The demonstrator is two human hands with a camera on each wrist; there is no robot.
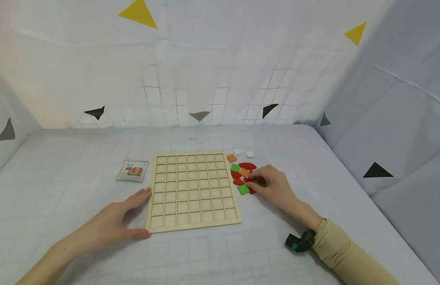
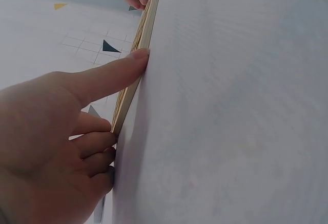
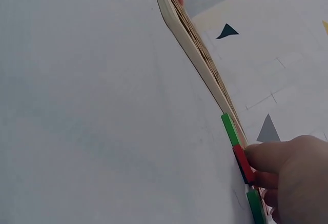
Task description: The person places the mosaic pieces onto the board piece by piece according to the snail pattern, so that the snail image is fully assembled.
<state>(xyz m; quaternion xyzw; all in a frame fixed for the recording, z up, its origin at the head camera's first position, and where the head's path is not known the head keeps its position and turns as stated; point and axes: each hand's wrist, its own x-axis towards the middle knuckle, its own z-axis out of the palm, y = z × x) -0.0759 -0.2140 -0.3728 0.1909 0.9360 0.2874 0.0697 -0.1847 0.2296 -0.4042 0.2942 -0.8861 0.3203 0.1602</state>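
Note:
A square wooden grid board (image 1: 195, 228) lies flat in the middle of the table. My left hand (image 1: 111, 225) rests against its left edge, thumb and fingers spread along the side; the left wrist view shows the thumb (image 2: 115, 76) touching the rim. To the right of the board, my right hand (image 1: 275, 188) reaches into a cluster of small flat pieces. Its thumb and index finger are close together at a red piece (image 3: 243, 163), and whether they pinch it is hidden. Green pieces (image 1: 243, 189), orange squares (image 1: 232, 158) and red curved pieces (image 1: 248, 165) lie around the fingers.
Left of the board lies a small gridded picture card (image 1: 134, 171) with a coloured figure on it. Two white discs (image 1: 250, 154) sit behind the pieces. A dark device (image 1: 300, 241) is at the right wrist. Pale cloth walls (image 1: 205, 79) stand behind and beside the table.

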